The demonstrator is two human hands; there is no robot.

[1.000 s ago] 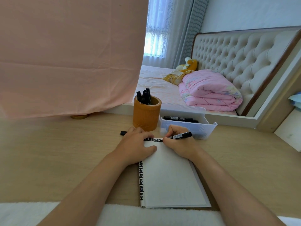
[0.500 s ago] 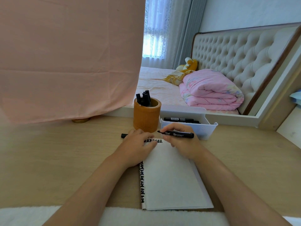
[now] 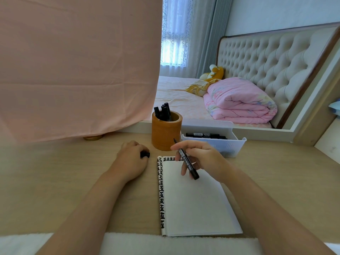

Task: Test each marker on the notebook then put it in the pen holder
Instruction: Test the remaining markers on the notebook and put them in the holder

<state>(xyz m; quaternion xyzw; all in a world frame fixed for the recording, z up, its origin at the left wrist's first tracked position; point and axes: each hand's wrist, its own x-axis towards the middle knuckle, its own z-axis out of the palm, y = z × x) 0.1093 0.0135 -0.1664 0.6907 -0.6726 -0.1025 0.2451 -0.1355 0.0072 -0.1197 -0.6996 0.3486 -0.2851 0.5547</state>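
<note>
Left hand (image 3: 131,162) fisted, right hand (image 3: 201,159) curled, aloft.

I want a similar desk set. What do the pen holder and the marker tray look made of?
Pen holder: looks like wood or bamboo, smooth orange-brown, with faint vertical grain and a thick rim.
Marker tray: apparently plastic, white and slightly translucent, with ribbed walls and a moulded lip.

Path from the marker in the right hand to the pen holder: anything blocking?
Nothing visible. The marker in the right hand points at the pen holder. The markers inside lean left; the opening's right side looks free. The left hand grips a black piece, likely its cap.
</note>
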